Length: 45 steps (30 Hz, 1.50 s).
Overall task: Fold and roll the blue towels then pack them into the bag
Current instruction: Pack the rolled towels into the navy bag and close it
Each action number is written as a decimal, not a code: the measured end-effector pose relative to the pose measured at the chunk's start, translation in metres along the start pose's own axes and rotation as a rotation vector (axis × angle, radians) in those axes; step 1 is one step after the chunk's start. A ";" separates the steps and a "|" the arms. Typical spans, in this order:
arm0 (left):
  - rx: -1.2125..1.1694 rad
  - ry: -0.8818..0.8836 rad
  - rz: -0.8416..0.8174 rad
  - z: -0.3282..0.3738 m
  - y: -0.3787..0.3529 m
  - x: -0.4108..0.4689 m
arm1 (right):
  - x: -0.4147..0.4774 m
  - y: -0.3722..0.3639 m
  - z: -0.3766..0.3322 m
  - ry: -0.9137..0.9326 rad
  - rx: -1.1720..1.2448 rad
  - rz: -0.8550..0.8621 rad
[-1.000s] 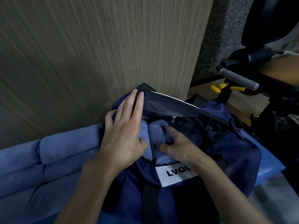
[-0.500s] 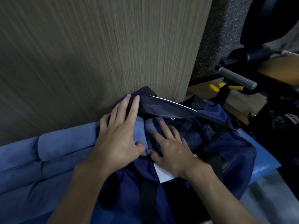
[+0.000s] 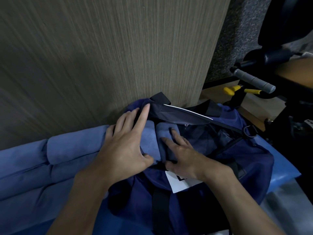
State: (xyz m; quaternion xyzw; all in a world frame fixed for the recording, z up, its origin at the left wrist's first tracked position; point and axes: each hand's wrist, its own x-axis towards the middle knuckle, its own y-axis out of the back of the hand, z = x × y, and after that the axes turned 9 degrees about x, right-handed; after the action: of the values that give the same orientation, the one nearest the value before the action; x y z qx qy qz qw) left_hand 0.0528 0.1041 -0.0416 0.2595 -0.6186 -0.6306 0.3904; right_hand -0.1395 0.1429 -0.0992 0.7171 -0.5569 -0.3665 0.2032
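I see my left hand (image 3: 123, 150) flat, fingers spread, pressing one rolled towel (image 3: 149, 138); right hand (image 3: 186, 160) flat on the second roll (image 3: 165, 135) beside it. Both lie inside the open bag (image 3: 245, 160), long axes pointing away toward the wall (image 3: 118, 48)

Your left hand (image 3: 125, 146) lies palm down with fingers straight and spread, your right hand (image 3: 184, 156) flat just beside it, fingers stretched forward, thumbs nearly meeting, both bare forearms angled inward.
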 end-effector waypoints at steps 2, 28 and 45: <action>-0.009 -0.015 -0.014 0.000 0.001 -0.002 | 0.002 -0.001 0.001 0.009 0.029 0.015; -0.092 -0.027 -0.033 -0.009 -0.001 -0.010 | -0.001 -0.010 -0.005 0.132 -0.172 0.197; -0.215 0.039 0.162 -0.054 0.010 -0.079 | -0.044 -0.036 -0.096 0.637 -0.121 0.488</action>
State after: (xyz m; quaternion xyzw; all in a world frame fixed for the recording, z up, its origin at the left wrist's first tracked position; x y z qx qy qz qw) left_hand 0.1423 0.1384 -0.0495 0.1774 -0.5586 -0.6546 0.4776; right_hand -0.0488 0.1839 -0.0494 0.6283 -0.5975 -0.0989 0.4884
